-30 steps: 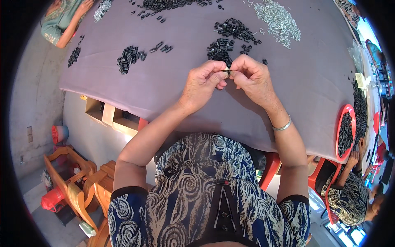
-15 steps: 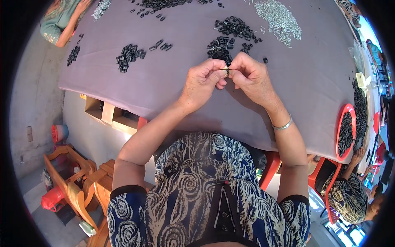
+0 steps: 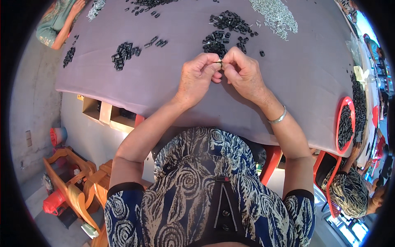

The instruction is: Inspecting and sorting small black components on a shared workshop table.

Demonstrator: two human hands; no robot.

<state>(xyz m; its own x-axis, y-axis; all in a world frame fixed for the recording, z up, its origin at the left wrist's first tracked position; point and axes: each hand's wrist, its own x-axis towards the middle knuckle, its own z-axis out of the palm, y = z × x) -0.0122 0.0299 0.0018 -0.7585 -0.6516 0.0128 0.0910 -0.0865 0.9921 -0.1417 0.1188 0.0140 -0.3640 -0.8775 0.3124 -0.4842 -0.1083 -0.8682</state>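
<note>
My left hand (image 3: pixel 196 76) and my right hand (image 3: pixel 245 75) meet over the cloth-covered table (image 3: pixel 173 41), thumbs and forefingers pinched together. Between the fingertips is a small dark piece (image 3: pixel 220 62); its kind is mostly hidden by the fingers. Just beyond them lies a heap of small black parts (image 3: pixel 214 41), some with metallic glints. A second heap of black parts (image 3: pixel 231 21) spreads behind it, and a few loose ones lie to the right. Small silver metal pieces (image 3: pixel 276 17) are piled farther right. To the left is a cluster of short black cylinders (image 3: pixel 122 57).
At the right table edge stands a red-rimmed container (image 3: pixel 338 127) of black parts. Open cardboard boxes (image 3: pixel 119 120) sit below the left front edge. Wooden furniture (image 3: pixel 74 187) stands lower left. Another person's arm (image 3: pixel 61 37) rests far left; a seated person (image 3: pixel 349 193) is at right.
Both hands stay pinched together on the small piece, with slight finger shifts. The whole view has moved a little, so table and heaps appear slightly higher and farther left.
</note>
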